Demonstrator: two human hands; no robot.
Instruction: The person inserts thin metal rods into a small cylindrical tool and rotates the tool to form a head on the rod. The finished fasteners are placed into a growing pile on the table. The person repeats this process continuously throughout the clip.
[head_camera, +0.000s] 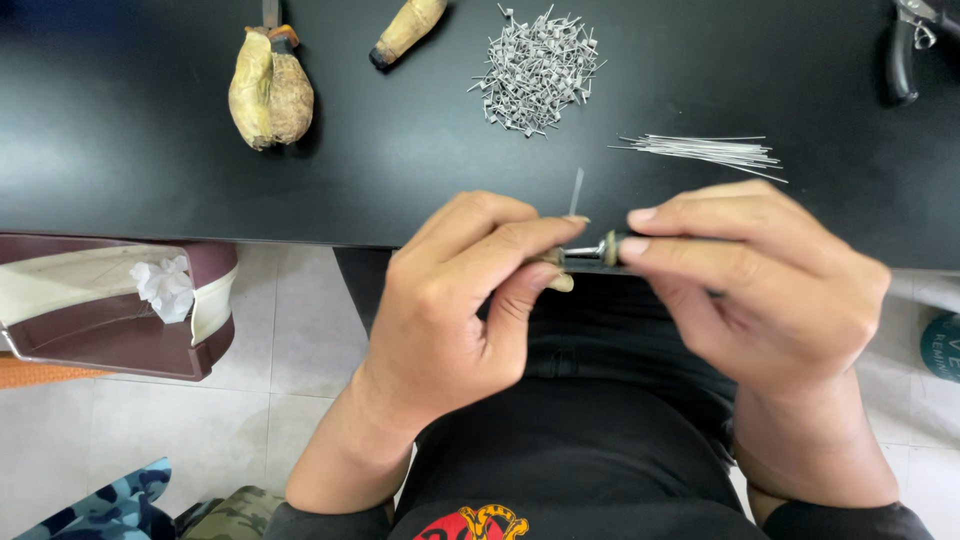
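Two hands meet just off the near edge of the black surface (150, 150). Left hand (455, 300) pinches a thin wire (576, 191), end pointing up. Right hand (770, 280) has its grip closed on a small tool (598, 250), tip touching the left fingers. On the surface: coil pile (538, 70), straight wire bundle (705, 150), two wrapped handles (270, 90), pliers (905, 50) far right.

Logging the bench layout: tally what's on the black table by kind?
Taped-handle tools: 2, a bulbous one and a slimmer one
Heaps of wound wire coils: 1
Bundles of straight wires: 1
Pliers: 1
Total: 5
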